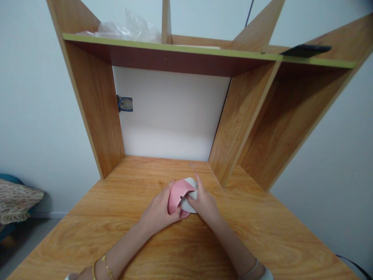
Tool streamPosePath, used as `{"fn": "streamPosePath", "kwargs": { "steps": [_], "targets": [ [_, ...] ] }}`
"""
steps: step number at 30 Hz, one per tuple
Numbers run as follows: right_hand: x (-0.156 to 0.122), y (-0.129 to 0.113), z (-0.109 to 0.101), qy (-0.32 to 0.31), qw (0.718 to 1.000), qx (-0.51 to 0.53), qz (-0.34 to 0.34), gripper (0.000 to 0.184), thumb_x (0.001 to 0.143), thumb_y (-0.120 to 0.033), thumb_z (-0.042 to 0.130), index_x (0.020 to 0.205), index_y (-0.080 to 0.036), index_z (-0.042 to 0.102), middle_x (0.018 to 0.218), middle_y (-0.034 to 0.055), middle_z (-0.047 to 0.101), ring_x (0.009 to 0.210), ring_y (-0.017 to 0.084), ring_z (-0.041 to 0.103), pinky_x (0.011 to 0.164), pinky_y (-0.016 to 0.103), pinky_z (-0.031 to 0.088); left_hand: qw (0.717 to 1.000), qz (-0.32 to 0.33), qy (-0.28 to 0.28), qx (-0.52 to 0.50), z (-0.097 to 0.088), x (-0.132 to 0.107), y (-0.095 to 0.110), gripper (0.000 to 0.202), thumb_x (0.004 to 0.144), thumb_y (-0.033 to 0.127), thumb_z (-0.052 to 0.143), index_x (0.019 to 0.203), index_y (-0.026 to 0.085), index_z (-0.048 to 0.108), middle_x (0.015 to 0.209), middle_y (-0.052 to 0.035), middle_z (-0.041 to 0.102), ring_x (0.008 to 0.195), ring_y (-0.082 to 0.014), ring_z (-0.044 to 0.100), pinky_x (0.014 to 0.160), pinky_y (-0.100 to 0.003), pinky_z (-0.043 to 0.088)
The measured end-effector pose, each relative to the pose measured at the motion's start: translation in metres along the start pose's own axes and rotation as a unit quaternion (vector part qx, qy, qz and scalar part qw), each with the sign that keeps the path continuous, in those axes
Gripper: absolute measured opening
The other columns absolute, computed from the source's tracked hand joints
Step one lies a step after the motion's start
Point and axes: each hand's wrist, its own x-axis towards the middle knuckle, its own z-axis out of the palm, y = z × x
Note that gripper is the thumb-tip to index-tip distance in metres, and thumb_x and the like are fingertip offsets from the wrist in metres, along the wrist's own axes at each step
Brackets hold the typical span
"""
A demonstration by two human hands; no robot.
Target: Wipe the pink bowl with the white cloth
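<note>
Before a shelf (189, 60) holding clear plastic (131, 32), both hands (159, 209) (206, 204) grip a pink-white object (177, 194)

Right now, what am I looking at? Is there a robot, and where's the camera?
No robot here: these are a person's two bare hands. There's just one picture, from a camera worn on their head, looking forward and down. The left hand grips a pink object, and the right hand holds a pale piece against it. I can't tell exactly what those are. Below is a wooden desk. Crumpled clear plastic and a dark flat thing sit on the shelf above.
</note>
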Motion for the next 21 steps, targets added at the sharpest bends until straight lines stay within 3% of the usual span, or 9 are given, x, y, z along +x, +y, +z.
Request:
{"fn": "streamPosePath", "kwargs": {
  "steps": [6,10,14,18,21],
  "targets": [
    [0.0,0.003,0.002,-0.002,1.0,0.002,0.025,0.071,0.076,-0.036,0.052,0.137,-0.017,0.021,0.091,0.0109,0.066,0.079,0.025,0.063,0.064,0.03,0.042,0.998,0.044,-0.023,0.03,-0.006,0.0,-0.001,0.076,0.069,0.039,0.06,0.134,0.021,0.025,0.125,-0.0106,0.05,0.109,-0.0267,0.051,0.092,-0.038,0.04],
    [0.001,0.008,0.009,0.03,0.995,0.091,0.02,0.065,0.076,-0.027,0.05,0.135,-0.017,0.025,0.093,0.0097,0.066,0.082,0.023,0.062,0.067,0.029,0.044,0.999,0.034,0.014,0.04,-0.003,0.002,-0.007,0.072,0.076,0.039,0.054,0.136,0.018,0.02,0.13,-0.0137,0.045,0.113,-0.0269,0.048,0.094,-0.04,0.038],
    [0.005,0.014,0.019,0.077,0.972,0.217,0.046,0.058,0.077,-0.025,0.046,0.131,-0.015,0.03,0.103,0.0107,0.063,0.086,0.021,0.061,0.071,0.031,0.047,0.999,0.013,0.048,0.018,0.003,0.002,-0.012,0.079,0.077,0.042,0.054,0.138,0.016,0.012,0.137,-0.0167,0.034,0.121,-0.029,0.039,0.097,-0.045,0.035],
    [0.008,0.017,0.031,0.075,0.942,0.327,0.012,0.057,0.074,-0.025,0.047,0.128,-0.014,0.031,0.116,0.012,0.056,0.098,0.019,0.057,0.083,0.033,0.045,0.998,-0.003,0.033,-0.053,0.014,-0.001,-0.013,0.082,0.077,0.041,0.056,0.138,0.015,0.007,0.134,-0.0172,0.038,0.12,-0.0269,0.041,0.097,-0.043,0.035],
    [0.01,0.016,0.039,0.064,0.936,0.345,0.009,0.061,0.071,-0.024,0.049,0.128,-0.015,0.03,0.116,0.0119,0.055,0.095,0.019,0.058,0.079,0.033,0.047,0.993,0.0,0.047,-0.108,0.021,-0.002,-0.014,0.077,0.08,0.036,0.053,0.137,0.014,0.006,0.131,-0.0164,0.041,0.118,-0.0238,0.043,0.097,-0.039,0.035]
  ]
}}
